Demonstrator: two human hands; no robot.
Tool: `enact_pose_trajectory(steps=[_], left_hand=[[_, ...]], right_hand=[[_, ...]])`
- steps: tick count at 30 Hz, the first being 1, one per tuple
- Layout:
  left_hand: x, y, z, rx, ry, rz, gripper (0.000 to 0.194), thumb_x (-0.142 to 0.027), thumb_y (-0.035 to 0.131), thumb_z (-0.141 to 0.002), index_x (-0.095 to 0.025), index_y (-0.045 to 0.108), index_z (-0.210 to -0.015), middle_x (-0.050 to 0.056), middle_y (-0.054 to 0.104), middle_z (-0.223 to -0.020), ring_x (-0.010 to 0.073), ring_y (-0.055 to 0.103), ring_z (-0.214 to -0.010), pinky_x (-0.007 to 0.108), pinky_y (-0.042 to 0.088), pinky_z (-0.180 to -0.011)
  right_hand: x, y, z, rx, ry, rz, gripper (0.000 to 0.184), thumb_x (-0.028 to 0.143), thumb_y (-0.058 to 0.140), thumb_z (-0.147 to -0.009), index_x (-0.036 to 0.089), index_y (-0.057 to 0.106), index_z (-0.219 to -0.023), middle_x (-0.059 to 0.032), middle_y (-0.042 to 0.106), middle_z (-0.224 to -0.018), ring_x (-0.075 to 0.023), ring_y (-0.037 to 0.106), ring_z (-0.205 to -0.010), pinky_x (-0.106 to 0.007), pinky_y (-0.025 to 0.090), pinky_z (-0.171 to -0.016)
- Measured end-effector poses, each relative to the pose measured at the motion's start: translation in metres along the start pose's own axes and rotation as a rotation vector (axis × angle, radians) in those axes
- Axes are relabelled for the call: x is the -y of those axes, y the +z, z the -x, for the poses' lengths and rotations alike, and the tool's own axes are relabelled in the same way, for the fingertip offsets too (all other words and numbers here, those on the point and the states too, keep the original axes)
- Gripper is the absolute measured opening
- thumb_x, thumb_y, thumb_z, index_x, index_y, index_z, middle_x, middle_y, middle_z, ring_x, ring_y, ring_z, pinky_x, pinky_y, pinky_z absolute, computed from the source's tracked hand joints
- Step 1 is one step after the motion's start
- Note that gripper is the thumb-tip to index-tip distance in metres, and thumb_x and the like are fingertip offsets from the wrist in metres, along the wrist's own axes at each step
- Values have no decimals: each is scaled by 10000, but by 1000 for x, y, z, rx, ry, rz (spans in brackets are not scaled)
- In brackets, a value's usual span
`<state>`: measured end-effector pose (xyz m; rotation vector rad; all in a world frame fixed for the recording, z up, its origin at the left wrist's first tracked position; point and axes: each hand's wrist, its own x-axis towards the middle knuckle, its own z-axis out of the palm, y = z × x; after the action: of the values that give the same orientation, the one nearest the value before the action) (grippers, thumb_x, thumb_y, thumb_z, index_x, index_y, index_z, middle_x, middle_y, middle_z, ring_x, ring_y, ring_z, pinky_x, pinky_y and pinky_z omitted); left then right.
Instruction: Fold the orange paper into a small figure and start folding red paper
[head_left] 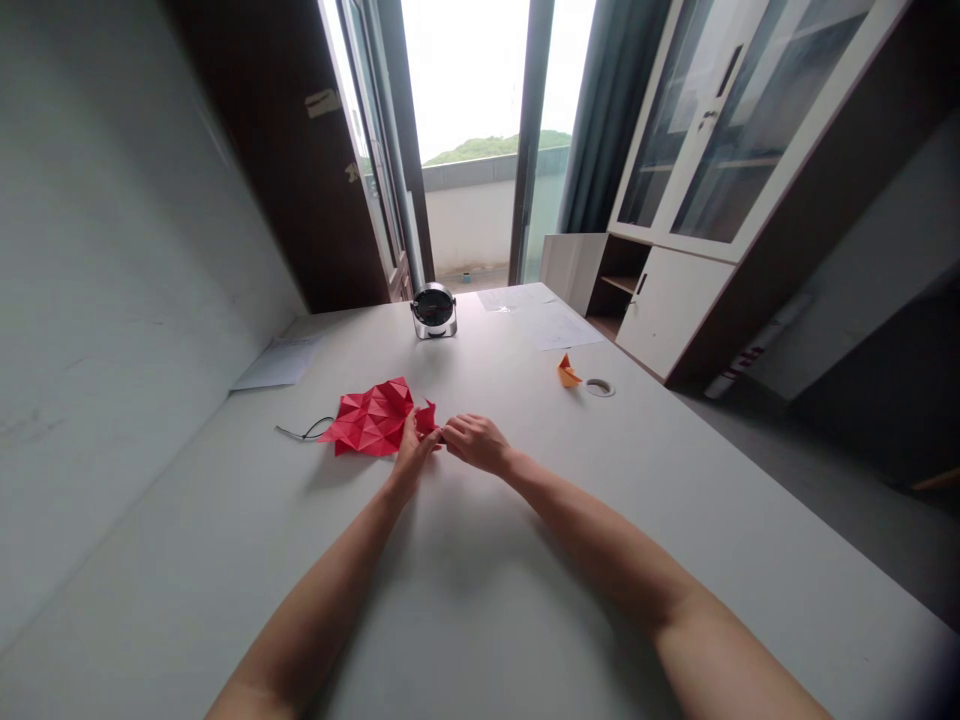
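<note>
A red sheet of origami paper (373,416), creased in a grid of triangles, reaches left from my hands over the white table (480,560). My left hand (414,446) is closed on the paper's right end, where a small folded part sticks up beyond the fingers. Right beside it, my right hand (475,440) is closed with its fingertips pinching the tip of that same end. The very point between the fingertips is mostly hidden. Past the paper's left edge, a thin black cord (304,434) lies on the table, partly under the paper.
Farther right are an orange folded-paper piece (568,372) and a roll of tape (600,387). A round black-and-silver device (434,311) stands near the far edge. White papers (562,328) lie at the back right, and another stack (276,363) at the left by the wall.
</note>
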<state>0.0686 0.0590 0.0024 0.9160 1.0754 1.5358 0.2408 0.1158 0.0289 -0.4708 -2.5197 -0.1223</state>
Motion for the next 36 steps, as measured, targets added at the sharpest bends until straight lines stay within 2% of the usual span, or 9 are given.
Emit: enact_pose_trajectory(steps=[2,5,9,13,17,21,26,30,36], left_hand=[[0,0,-1,0,-6,-1,798,-379,795,-748,-283,392,-1431,35,658,-1033,160,672,-873,276,522,-776],[0,-1,-3,-9,-16,26,671,-447,737,-799,-281,453,-1383,30,665,-1019,161,672,-865,284,524,-770],[2,-3,-3,63,5,17,414,-509,686,-836,-181,638,-1083,55,684,-935,171,663,-831,311,528,-797],[4,-3,-1,69,40,-26,355,-491,696,-833,-142,655,-881,59,679,-821,174,650,-748,322,534,-749],[4,-3,0,2,54,-55,277,-410,708,-807,-138,657,-827,49,667,-740,153,613,-635,289,504,-623],[1,0,2,28,70,-111,210,-353,659,-818,-146,668,-783,29,647,-666,129,571,-559,249,434,-529],[3,0,6,-16,90,-185,233,-354,617,-850,-155,664,-738,35,634,-596,135,559,-502,251,399,-483],[9,-5,2,-67,84,-164,228,-376,607,-851,-158,667,-818,31,652,-646,124,552,-497,238,395,-464],[16,-12,-6,-127,115,-178,227,-376,607,-868,-167,636,-786,11,630,-655,114,546,-536,230,411,-501]], right_hand=[[2,2,0,-15,24,-18,132,266,497,-989,198,593,-930,-74,630,-895,-185,548,-783,-308,371,-735],[0,6,2,-43,97,-34,162,295,493,-1000,197,582,-908,-64,631,-870,-169,547,-753,-294,364,-703],[-1,8,4,-77,184,-99,178,281,493,-994,198,564,-854,-39,623,-809,-148,543,-716,-267,360,-671],[3,5,5,-79,228,-237,114,231,494,-969,206,575,-893,-27,643,-840,-134,567,-729,-240,376,-664],[7,1,5,-34,185,-349,127,202,487,-958,217,611,-933,-31,670,-922,-123,600,-749,-227,402,-669],[8,0,4,-29,221,-375,93,231,546,-928,221,614,-991,-23,672,-912,-123,614,-735,-230,426,-677],[10,-1,4,-6,181,-335,124,318,579,-926,231,637,-992,-35,676,-969,-133,619,-764,-241,437,-698],[12,-4,3,21,108,-269,167,338,535,-963,267,679,-1008,-41,670,-1023,-143,612,-812,-249,432,-730],[10,-3,3,-17,111,-162,240,337,517,-984,296,667,-1167,-44,640,-929,-156,583,-781,-267,415,-742]])
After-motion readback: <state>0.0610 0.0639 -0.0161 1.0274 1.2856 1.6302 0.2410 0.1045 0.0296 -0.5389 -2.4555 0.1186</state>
